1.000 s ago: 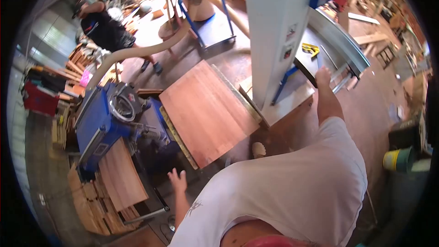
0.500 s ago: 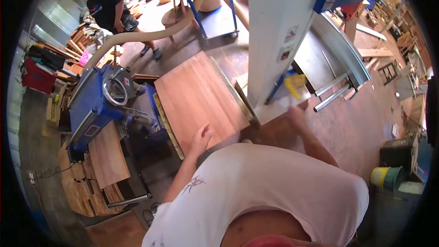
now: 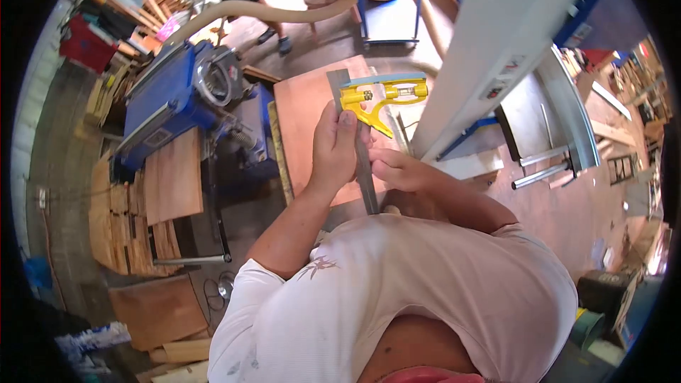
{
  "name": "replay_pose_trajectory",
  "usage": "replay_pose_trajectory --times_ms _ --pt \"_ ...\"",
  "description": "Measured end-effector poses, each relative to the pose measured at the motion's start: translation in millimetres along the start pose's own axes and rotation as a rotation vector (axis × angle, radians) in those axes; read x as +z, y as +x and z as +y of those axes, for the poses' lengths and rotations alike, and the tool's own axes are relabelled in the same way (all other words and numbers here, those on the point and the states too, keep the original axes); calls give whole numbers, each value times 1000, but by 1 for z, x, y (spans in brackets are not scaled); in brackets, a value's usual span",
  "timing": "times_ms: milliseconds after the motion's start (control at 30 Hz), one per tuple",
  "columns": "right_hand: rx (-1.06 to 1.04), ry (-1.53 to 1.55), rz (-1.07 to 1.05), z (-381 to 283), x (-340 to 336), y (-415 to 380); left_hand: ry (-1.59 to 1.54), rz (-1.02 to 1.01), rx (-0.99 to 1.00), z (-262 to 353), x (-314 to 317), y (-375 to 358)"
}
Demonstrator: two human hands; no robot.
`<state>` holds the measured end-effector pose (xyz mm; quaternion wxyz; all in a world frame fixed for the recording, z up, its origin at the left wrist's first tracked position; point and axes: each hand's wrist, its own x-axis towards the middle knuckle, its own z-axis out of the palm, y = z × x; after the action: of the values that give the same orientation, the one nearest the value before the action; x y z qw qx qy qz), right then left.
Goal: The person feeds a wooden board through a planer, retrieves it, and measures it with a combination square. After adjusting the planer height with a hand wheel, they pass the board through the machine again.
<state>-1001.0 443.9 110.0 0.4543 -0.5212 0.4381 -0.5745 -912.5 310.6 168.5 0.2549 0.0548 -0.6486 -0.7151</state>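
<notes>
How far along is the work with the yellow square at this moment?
Done: the combination square is picked up, both hands on its steel blade, left hand higher, right hand lower. In hand: it is held in the air above the reddish wood panel; whether it touches the panel cannot be told. Left: the yellow head is not seated against any panel edge, so no check or marking shows yet.

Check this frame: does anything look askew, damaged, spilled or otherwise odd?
Nothing stands out. Both hands, left hand and right hand, hold a combination square over the wood panel. Offcuts lie heaped beside the blue machine.
</notes>
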Motion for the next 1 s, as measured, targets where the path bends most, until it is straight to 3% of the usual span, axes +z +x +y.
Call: replay_pose_trajectory --times_ms 133,400,567,1000 --pt "23 43 -138 9 10 32 47 100 28 14 -49 -14" --pt "-22 90 52 14 64 104 33 171 16 55 -151 -47" --pt "-41 44 55 15 99 148 3 176 -17 61 -207 -65" --pt "39 29 38 43 153 200 -146 253 -118 59 -284 -90"
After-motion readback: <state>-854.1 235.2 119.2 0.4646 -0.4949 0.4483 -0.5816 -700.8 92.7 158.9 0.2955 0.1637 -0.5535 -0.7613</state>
